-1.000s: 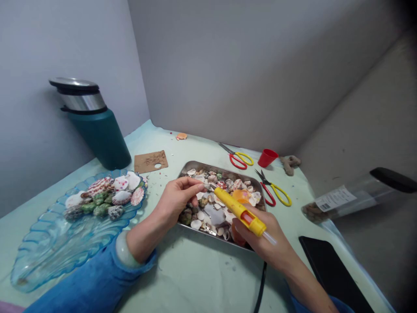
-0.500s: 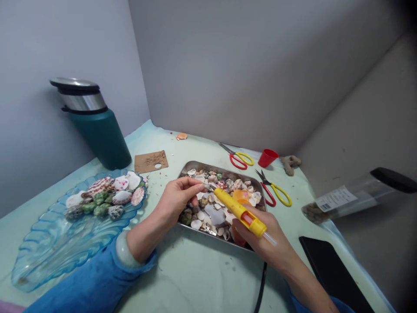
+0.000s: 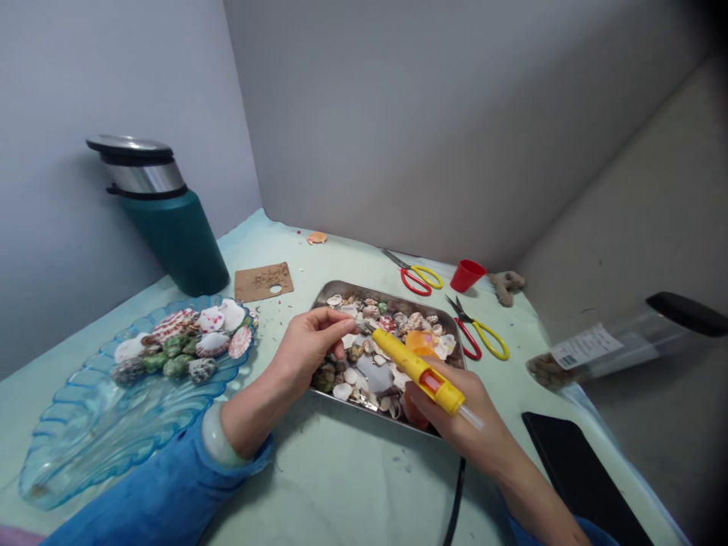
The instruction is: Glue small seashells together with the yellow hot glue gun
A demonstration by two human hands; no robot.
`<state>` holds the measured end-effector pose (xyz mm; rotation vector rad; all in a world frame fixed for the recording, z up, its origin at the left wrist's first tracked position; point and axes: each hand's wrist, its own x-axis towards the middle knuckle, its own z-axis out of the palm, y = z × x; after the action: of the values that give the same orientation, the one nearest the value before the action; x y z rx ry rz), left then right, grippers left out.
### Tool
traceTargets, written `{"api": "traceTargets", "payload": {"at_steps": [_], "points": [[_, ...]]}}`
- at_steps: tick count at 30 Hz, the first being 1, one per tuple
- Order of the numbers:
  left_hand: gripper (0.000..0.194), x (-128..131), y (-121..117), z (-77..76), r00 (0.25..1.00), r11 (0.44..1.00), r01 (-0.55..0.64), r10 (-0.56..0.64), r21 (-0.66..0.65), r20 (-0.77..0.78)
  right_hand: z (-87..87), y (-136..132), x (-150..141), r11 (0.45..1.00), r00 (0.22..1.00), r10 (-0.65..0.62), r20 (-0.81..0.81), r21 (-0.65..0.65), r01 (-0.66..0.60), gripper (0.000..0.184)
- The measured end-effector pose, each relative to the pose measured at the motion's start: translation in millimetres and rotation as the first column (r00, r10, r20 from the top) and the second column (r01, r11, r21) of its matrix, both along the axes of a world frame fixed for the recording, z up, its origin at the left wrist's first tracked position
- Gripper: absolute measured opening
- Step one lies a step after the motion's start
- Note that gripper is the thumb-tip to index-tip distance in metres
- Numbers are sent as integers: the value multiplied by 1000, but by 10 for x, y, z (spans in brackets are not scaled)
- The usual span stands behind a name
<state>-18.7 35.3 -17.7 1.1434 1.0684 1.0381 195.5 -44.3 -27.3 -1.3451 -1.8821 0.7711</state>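
Above the middle of a metal tray [image 3: 341,403] full of seashells [image 3: 375,373], my left hand [image 3: 307,345] pinches a small greyish shell [image 3: 364,327] between thumb and forefinger. Its exact shape is hard to make out. My right hand [image 3: 463,409] is wrapped around a yellow hot glue gun [image 3: 418,368], a clear glue stick [image 3: 471,416] poking out of its rear end. The gun's nozzle points at the shell, close to my left fingertips; whether they touch, I cannot tell. A black cord [image 3: 456,500] runs down from below my right hand.
On the left, a blue scalloped dish [image 3: 108,440] carries several shells, with a green bottle [image 3: 176,235] behind. Cardboard [image 3: 262,281], two pairs of scissors [image 3: 424,279], a red cup [image 3: 467,276] and driftwood [image 3: 506,286] lie beyond the tray. A phone [image 3: 580,478] and clear container [image 3: 619,345] are right.
Almost nothing differs. The glue gun's tip has shifted very slightly left, and both hands keep their places over the tray.
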Motion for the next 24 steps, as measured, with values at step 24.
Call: {"api": "traceTargets", "payload": {"at_steps": [24], "points": [[16, 26, -25, 21, 997, 996, -51, 55, 71, -58, -12, -4, -4, 998, 998, -21, -52, -58, 18, 18]]}}
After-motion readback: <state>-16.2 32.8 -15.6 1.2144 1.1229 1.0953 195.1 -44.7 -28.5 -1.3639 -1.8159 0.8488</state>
